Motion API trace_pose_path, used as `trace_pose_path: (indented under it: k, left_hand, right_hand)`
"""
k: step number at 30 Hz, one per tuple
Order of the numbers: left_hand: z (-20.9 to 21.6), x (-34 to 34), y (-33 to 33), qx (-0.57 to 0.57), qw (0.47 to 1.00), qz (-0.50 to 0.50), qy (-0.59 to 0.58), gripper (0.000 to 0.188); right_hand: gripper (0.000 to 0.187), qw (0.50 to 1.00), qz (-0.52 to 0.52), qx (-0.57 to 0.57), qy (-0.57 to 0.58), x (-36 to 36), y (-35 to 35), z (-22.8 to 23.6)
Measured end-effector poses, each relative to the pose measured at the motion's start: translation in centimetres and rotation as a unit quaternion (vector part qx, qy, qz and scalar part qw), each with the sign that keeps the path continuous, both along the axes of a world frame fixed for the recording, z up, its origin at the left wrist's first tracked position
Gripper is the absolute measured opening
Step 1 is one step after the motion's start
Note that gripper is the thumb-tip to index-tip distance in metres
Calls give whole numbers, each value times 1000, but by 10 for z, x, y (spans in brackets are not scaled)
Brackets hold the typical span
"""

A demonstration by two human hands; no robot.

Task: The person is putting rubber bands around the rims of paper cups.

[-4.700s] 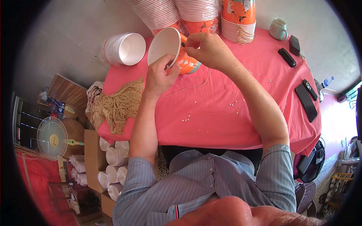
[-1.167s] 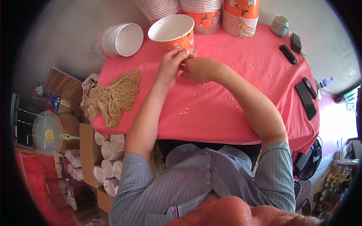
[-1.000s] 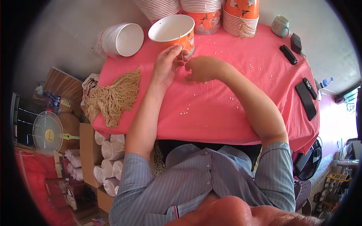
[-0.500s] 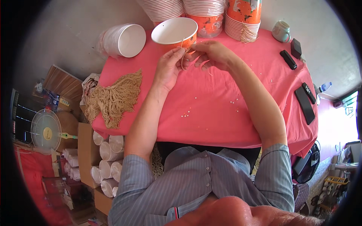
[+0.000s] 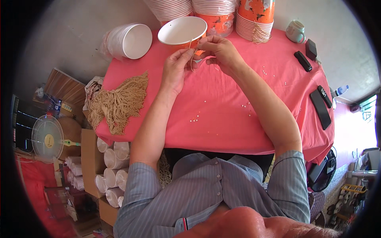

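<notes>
A tan string is pinched between the thumb and fingers of my left hand, in front of an orange paper bucket with a white inside. Close by on the right, my right hand is closed on the same string at the bucket's front right rim. One end of the string sticks up past the fingertips; another part hangs below them. My fingers hide how the string passes between the hands and whether it goes through the bucket wall.
A heap of tan strings lies at left on the pink tablecloth. Behind it, wrapped white buckets lie tipped. Bucket stacks stand at the back. Small white bits dot the cloth. A mug and a black phone are at right.
My right hand has risen a little and closed in on the string near the bucket rim. My left hand keeps its pinch almost in place. The whole view has shifted slightly.
</notes>
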State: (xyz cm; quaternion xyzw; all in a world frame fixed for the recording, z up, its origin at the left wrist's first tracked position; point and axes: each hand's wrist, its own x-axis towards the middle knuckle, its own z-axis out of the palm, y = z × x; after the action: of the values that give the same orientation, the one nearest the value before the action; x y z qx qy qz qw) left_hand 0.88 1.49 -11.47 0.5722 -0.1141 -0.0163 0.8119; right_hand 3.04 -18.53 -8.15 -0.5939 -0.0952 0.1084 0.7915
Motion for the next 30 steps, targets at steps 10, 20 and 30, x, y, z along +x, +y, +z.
trace_pose_path:
  k: [10,20,30]
  left_hand:
    - [2,-6,-5,47,997,64,-13,26]
    - [5,-10,-12,139,979,127,-75,27]
    - [13,-19,-18,253,948,165,-99,22]
  right_hand:
    - [27,996,-36,82,-24,0,8,-6]
    - [27,984,-140,102,-42,-3,13,-11]
    - [22,905,-186,-152,-352,-10,10,6]
